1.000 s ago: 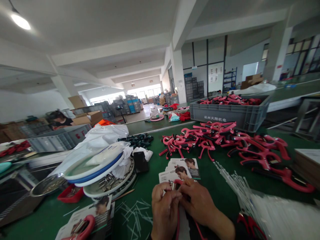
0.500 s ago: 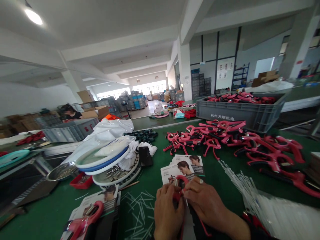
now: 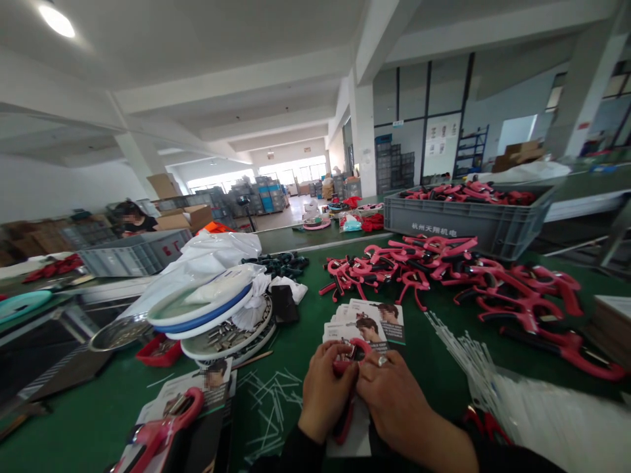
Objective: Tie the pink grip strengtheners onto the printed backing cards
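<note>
My green workbench carries a heap of pink clamps at right, printed cards mid-frame, round trays left of them, and scattered clear plastic strips below those.

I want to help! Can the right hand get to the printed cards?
Probably yes: the right hand lies right by the printed cards with nothing between them, though it and the left hand are busy on the pink handle.

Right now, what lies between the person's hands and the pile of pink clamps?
In the head view, a stack of printed cards lies there, just beyond the left hand and right hand.
</note>
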Demonstrator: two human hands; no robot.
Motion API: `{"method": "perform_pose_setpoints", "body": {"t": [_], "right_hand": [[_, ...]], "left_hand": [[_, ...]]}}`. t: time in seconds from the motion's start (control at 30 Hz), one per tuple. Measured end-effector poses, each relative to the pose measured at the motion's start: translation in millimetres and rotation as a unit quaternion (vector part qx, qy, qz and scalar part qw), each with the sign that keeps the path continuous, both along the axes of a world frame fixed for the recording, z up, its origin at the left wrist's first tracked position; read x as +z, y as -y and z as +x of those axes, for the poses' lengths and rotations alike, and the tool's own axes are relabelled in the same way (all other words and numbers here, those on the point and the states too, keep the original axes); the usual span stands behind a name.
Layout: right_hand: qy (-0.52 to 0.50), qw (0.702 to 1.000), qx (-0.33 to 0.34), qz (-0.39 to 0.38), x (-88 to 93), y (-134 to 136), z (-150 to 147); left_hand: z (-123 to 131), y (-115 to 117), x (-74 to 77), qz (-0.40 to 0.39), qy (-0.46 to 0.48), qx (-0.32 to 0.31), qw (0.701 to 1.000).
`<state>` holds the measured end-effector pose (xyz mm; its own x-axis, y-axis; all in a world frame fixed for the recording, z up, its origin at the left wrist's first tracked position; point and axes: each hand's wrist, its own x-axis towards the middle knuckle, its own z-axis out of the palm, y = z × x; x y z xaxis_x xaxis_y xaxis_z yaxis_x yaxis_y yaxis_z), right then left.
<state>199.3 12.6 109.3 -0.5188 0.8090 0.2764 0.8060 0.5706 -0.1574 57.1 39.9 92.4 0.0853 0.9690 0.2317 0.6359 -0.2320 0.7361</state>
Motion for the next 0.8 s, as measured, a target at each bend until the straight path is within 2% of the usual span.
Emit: {"method": "perform_pose_setpoints", "body": {"t": [0.13,0.3,0.47,0.57,0.7,0.8], "right_hand": [[-0.023,1.000,-0.006,0.008,1.2,-2,7],[-0.083,0.996,0.003,0.037,-10.7,0,14],[-0.011,0.998,0.056,-0.002,-5.8,-6,15],[0.018,0.998,0.054,-0.021,2.7,-9,15],[-0.013,0.999,0.041,-0.033,6.7,-5,21],[-0.062,0.996,0.055,-0.041,8.3,4,30]], "left_hand": [[3,2,5.7,-0.009,-0.026,0.010,1.000],[3,4,7.5,-0.004,-0.026,0.024,0.999],[4,2,3.6,-0.005,-0.024,0.033,0.999],[6,1,2.2,0.002,-0.031,0.044,0.999],[-10,6,5.5,0.092,-0.015,0.079,0.992],[-42,16,3.3,0.167,0.021,0.163,0.972]]}}
